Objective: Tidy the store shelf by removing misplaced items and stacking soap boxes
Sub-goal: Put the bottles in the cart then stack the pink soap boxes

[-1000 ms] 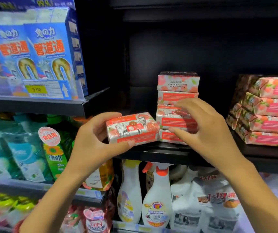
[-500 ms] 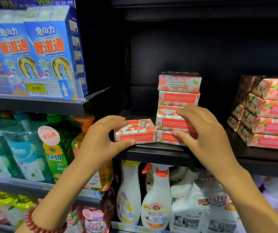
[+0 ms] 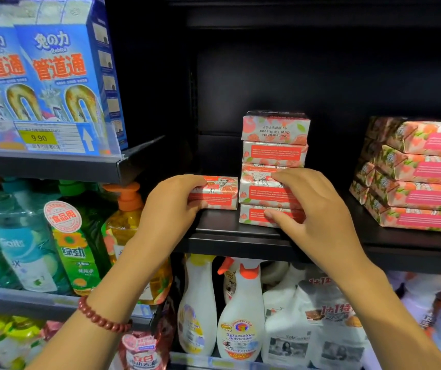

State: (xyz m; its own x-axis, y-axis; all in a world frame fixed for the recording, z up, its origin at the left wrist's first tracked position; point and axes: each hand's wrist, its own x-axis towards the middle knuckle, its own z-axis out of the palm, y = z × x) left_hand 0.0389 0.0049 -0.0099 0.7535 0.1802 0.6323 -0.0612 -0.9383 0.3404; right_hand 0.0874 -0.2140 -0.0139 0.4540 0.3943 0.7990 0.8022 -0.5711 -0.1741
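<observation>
1. We see a single soap box [image 3: 220, 194] lying flat on the black shelf [image 3: 222, 231]. Its long axis runs from nine to three o'clock, and its red-panelled long side faces us.
2. It sits at nine o'clock of the stack [image 3: 274, 156] of four like boxes, just beside the lowest two. The seam is so thin that we cannot tell whether they touch.
3. The stacked boxes also lie flat with their long axes running nine to three. The top one's lettering reads upside down.
4. All are rectangular, glossy card cartons printed with pink fruit, green leaves and red text panels. The shelf is dark and smooth.
5. The left hand [image 3: 170, 209] clasps the single box at its nine o'clock end, with fingers curled over the top and the thumb against the lower front edge.
6. The right hand [image 3: 318, 225] pinches the stack's lower two boxes. Its fingertips are on top of the third box down and its thumb is on the front of the bottom one, so the span takes in both.
7. At three o'clock, well apart, we note a second pile [image 3: 422, 177] of similar cartons, set askew. Blue cartons [image 3: 61, 70] stand at ten o'clock and white spray bottles [image 3: 240, 316] at six. A bead bracelet [image 3: 102, 319] circles the left wrist.
</observation>
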